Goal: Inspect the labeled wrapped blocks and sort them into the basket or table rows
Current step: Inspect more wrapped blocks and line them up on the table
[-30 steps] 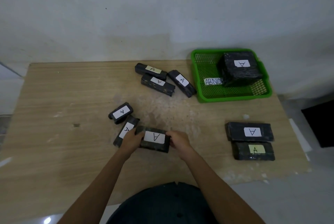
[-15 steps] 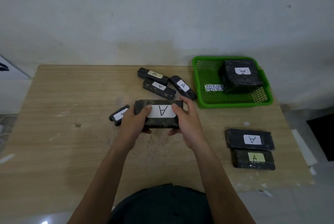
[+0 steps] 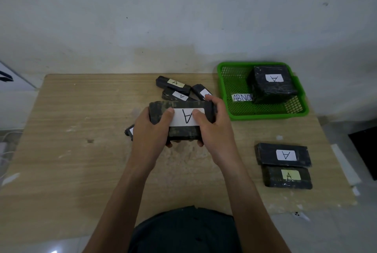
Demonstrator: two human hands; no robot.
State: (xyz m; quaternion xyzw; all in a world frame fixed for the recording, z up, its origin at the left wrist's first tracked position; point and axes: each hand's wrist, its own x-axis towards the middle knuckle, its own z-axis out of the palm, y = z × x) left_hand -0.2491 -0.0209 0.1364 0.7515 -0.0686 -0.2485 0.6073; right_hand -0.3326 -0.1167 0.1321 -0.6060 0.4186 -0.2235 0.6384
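A dark wrapped block [image 3: 183,130] with a white label marked A is held up above the table's middle. My left hand [image 3: 151,130] grips its left end and my right hand [image 3: 214,128] grips its right end, both thumbs lying on the label. A green basket [image 3: 263,115] at the back right holds one large wrapped block [image 3: 273,85] and a tag reading ABNOR. Two labeled blocks lie in a row at the right: a white-label block [image 3: 283,154] and a yellow-label block [image 3: 287,177].
Three more labeled blocks [image 3: 173,86] lie in a loose pile behind my hands. Another small block [image 3: 129,131] peeks out from behind my left hand. The wooden table [image 3: 71,140] ends at a white wall; its right edge lies just past the row.
Both hands have lifted the block off the table and brought it up and closer to the camera. The blocks on the left are now largely hidden behind it.
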